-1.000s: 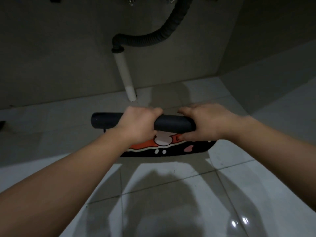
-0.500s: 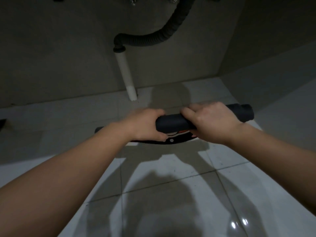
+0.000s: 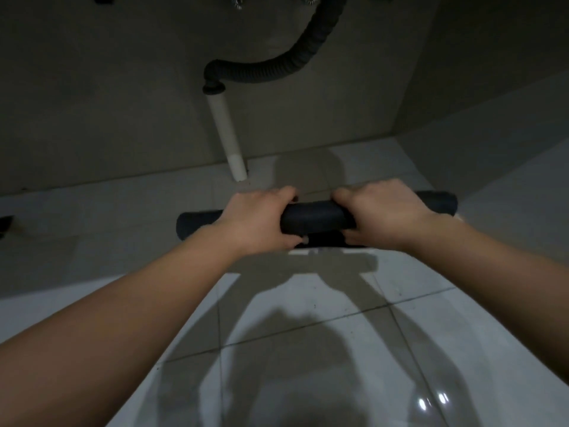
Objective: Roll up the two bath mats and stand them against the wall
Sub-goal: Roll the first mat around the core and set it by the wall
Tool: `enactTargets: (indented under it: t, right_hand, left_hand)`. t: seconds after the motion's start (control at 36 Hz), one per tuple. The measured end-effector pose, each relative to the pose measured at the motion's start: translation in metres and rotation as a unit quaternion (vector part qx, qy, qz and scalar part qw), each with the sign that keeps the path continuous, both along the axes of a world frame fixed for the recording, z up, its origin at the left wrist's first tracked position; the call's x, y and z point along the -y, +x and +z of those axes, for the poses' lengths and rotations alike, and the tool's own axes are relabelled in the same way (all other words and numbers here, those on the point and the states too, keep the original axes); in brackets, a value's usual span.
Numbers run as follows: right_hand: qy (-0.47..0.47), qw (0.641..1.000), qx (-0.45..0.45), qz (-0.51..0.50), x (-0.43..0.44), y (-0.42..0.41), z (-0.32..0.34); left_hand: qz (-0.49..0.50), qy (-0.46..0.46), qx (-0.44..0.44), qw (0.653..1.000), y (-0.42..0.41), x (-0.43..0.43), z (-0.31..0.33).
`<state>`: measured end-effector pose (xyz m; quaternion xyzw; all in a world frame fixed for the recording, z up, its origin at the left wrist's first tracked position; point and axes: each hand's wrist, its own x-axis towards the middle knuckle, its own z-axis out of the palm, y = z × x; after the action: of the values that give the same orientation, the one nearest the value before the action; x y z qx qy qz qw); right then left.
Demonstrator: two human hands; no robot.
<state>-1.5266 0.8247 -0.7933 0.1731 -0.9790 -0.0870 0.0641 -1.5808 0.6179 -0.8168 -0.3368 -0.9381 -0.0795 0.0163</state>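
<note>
Dark rolled rubber-backed bath mat (image 3: 317,218), horizontal over white tiled floor (image 3: 308,306), near grey wall (image 3: 123,103). Hands: left hand (image 3: 258,217) and right hand (image 3: 385,214) wrapped round roll, either side of middle. Judged light, soft, springy (loose edge may unroll): hold mid-roll, firmly.

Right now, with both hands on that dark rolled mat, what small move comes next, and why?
Probably one last forward roll: the left hand and right hand grip the rolled bath mat, and a narrow dark edge shows beneath it.
</note>
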Motion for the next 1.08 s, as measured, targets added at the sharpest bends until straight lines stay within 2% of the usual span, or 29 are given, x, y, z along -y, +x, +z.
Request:
enactTargets:
  t: [0.06,0.11,0.19,0.28,0.36,0.42,0.47,0.53,0.56,0.61,0.64,0.69,0.75,0.83,0.89,0.97,1.03,1.08]
  right_hand:
    - [0.017,0.995,-0.075,0.059,-0.003,0.002,-0.008]
    - [0.011,0.989,-0.117,0.088,-0.004,0.003,-0.012]
    - [0.004,0.992,-0.102,0.079,-0.002,0.003,-0.015]
    - [-0.028,0.999,0.036,0.012,0.0,-0.001,-0.003]
    - [-0.109,0.96,0.247,-0.07,-0.004,-0.006,0.01]
    - [-0.158,0.937,0.298,-0.094,-0.011,-0.008,0.014]
    - [-0.197,0.925,0.307,-0.107,-0.014,-0.009,0.017]
    - [-0.194,0.932,0.284,-0.113,-0.012,-0.005,0.021]
    - [-0.16,0.951,0.244,-0.106,-0.01,-0.004,0.021]
    - [-0.05,0.991,0.109,-0.062,-0.01,-0.001,0.017]
    - [-0.006,0.998,0.047,-0.034,-0.01,-0.001,0.014]
    - [0.034,0.999,-0.013,0.005,-0.01,0.001,0.009]
    - [0.036,0.998,-0.038,0.03,-0.01,0.004,0.005]
    - [0.035,0.996,-0.068,0.049,-0.008,0.009,0.003]
    - [0.035,0.999,-0.015,0.025,-0.007,0.01,0.008]
    - [0.031,0.982,0.174,-0.066,-0.01,0.005,0.038]
    - [-0.013,0.952,0.281,-0.121,-0.014,0.004,0.06]
    - [-0.03,0.945,0.298,-0.13,-0.017,0.006,0.074]
  left_hand:
    - [0.013,-0.016,0.059,0.998,-0.001,0.0,0.002]
    - [0.02,-0.006,0.082,0.996,0.0,0.0,0.0]
    - [0.022,-0.003,0.052,0.998,0.0,0.002,-0.002]
    - [0.018,-0.016,-0.027,0.999,0.0,0.003,-0.008]
    - [0.011,-0.001,-0.115,0.993,0.001,0.008,-0.013]
    - [0.009,0.023,-0.15,0.988,0.001,0.01,-0.016]
    - [0.006,0.038,-0.169,0.985,0.002,0.01,-0.017]
    - [0.001,0.04,-0.172,0.984,0.002,0.008,-0.017]
    - [0.002,0.036,-0.154,0.987,0.001,0.007,-0.015]
    - [0.003,0.019,-0.079,0.997,-0.001,0.005,-0.011]
    - [0.001,0.007,-0.037,0.999,-0.002,0.003,-0.009]
    - [-0.003,0.005,0.046,0.999,0.0,-0.002,-0.009]
    - [-0.001,0.042,0.129,0.991,0.004,-0.008,-0.011]
    - [0.009,0.077,0.167,0.983,0.006,-0.012,-0.016]
    - [0.014,0.071,0.136,0.988,0.005,-0.01,-0.018]
    - [0.009,0.044,0.064,0.997,0.004,-0.005,-0.024]
    - [0.008,0.076,0.094,0.993,0.004,-0.003,-0.029]
    - [0.004,0.128,0.157,0.979,0.005,-0.006,-0.033]
